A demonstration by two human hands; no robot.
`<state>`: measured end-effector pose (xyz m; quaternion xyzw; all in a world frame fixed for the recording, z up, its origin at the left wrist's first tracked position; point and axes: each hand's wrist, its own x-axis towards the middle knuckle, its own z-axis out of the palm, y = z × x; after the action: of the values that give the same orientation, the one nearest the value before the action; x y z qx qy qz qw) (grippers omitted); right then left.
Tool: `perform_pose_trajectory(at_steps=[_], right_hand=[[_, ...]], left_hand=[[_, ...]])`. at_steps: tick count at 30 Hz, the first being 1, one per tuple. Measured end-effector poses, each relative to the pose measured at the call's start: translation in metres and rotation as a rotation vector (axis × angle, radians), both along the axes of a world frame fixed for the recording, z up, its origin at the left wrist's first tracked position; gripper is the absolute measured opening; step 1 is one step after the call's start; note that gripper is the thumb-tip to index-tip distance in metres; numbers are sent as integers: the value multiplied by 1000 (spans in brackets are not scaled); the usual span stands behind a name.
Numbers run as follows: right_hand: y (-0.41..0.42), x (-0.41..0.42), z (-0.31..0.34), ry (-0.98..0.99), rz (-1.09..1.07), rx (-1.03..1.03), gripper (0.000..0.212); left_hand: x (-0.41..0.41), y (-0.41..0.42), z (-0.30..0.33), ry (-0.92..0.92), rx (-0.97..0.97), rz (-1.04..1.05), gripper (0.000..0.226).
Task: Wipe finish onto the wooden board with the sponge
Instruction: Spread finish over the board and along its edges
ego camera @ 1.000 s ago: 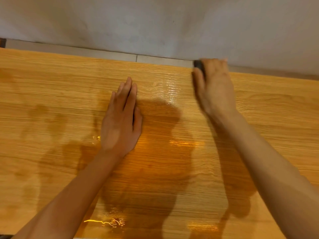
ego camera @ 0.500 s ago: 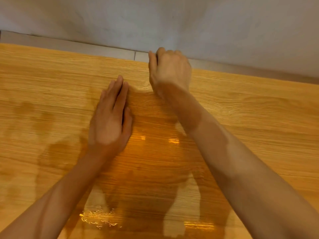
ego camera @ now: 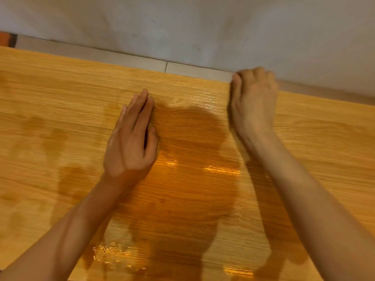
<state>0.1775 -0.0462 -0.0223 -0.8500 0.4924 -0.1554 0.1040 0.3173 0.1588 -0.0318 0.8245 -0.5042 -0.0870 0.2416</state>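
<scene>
— Wooden board [ego camera: 304,138] fills almost the whole view, pale grain running side to side. What is the right hand [ego camera: 253,100] doing on it?

— It sits at the far edge of the board, knuckles up, fingers curled down and under. The thumb is tucked along the hand's inner side.

— Is the sponge in it?

— I cannot see the sponge. The curled fingers hide whatever is beneath them, so I cannot tell if they clamp on anything or just close on themselves. The hand is also a little blurred.

— And the left hand [ego camera: 132,142]?

— Flat on the board, palm down, fingers straight and close together, pointing away from the person, thumb lying beside the forefinger. It holds nothing; it only presses on the wood.

— How do the two hands sit to each other?

— Apart. The left lies nearer the person and off to the inner side of the right hand's grip, with a band of board between them.

— What is in that band?

— A wet, glossy patch of finish [ego camera: 203,102] just inward of the right hand's thumb, catching the light. Nearer the person the wood looks darker orange with bright reflections.

— Beyond the grip?

— A pale strip [ego camera: 121,55] along the board's far edge, then a grey wall [ego camera: 182,23].
</scene>
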Motion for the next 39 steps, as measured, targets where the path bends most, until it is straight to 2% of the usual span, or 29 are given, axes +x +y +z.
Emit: perform_pose_trajectory(at_steps=[4,7,10,14,20,23,27,31,36,39], right_hand=[[27,62,-1,-69,198,110,32],[19,52,-1,-87,261,84,30],[-3,11,-2,-56,129,76,39],[-4,12,6,10,29,143,46],[45,120,12,132,75,87,41],[73,189,10,179,138,133,39],[95,241,6,151,235,139,28],[69,185,10,135,221,196,40],[26,68,13,135,-27,142,42],[25,64,13,81,-147,154,42]], left_hand=[[0,1,-2,-1,9,-22,55],[3,5,2,44,36,-73,56],[19,14,10,99,17,-111,55],[78,35,11,26,55,-75,57],[129,61,11,-45,39,31,53],[136,62,4,-20,56,35,54],[140,62,0,-31,52,25,54],[138,64,0,-29,30,5,54],[141,63,-3,-70,90,0,56],[142,62,-4,-61,98,2,57]])
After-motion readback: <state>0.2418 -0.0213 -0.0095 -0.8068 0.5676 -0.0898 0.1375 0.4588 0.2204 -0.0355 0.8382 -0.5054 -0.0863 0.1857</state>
